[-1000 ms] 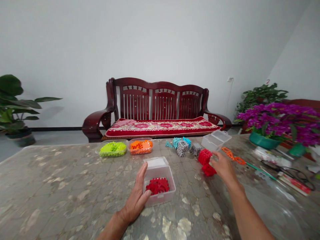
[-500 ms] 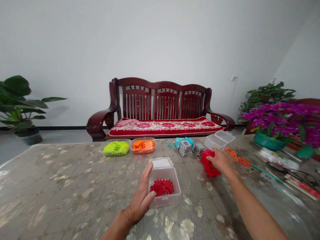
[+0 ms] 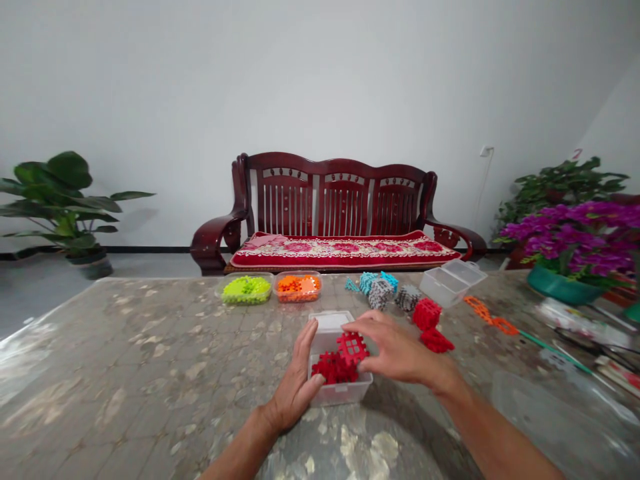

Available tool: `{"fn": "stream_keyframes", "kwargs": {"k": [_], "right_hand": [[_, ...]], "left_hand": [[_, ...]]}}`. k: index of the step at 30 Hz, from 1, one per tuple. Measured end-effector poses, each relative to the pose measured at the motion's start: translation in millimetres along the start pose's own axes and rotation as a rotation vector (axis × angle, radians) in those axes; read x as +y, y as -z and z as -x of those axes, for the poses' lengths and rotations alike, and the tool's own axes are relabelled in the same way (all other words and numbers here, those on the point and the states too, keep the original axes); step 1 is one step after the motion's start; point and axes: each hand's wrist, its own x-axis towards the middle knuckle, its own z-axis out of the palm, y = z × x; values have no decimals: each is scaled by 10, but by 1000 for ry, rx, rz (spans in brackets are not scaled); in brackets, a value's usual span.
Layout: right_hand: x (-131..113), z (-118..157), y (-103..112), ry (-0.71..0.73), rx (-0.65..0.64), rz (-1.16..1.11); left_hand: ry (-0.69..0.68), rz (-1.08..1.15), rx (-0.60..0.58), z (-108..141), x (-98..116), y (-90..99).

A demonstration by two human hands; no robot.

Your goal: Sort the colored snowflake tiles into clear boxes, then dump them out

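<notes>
In front of me stands a clear plastic box [image 3: 340, 393] with its lid [image 3: 331, 321] tipped open at the back. Red notched building pieces [image 3: 333, 369] lie inside it. My left hand [image 3: 296, 383] grips the box's left side, thumb over the near rim. Between the thumb and fingers of my right hand [image 3: 395, 350] is a red notched building piece [image 3: 353, 347] with square holes, held over the box's right part. Past that hand, a red block cluster [image 3: 427, 313] and a flatter red piece [image 3: 437, 341] rest on the table.
Tubs of lime pieces [image 3: 247, 289] and orange pieces [image 3: 298, 287] sit at the back. Blue pieces [image 3: 369, 283], grey clusters [image 3: 381, 294], another open clear box [image 3: 444, 285] and orange linked pieces [image 3: 479, 310] lie to the right. A purple flower pot [image 3: 565, 285] stands far right.
My right hand has moved left from the red cluster to above the box, bringing a red piece. My left hand stays at the box. The view has shifted slightly left.
</notes>
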Motion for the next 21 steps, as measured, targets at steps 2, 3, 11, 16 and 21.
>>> {"fn": "stream_keyframes", "kwargs": {"k": [2,3,11,16,21], "right_hand": [[-57,-65,-46,59,-64,11],[-57,-86,-65,79,-86,18],[250,5,-74,53,46,16],[617,124,54,-258,374,-27],[411,257,101,-214,375,-43]], "left_hand": [[-6,-9,-2,0,-1,-4],[-8,-12,-3,-1,-1,-5],[-7,1,4,-5,17,0],[-7,11,2,-1,-4,-2],[-4,-1,3,-6,-3,0]]}}
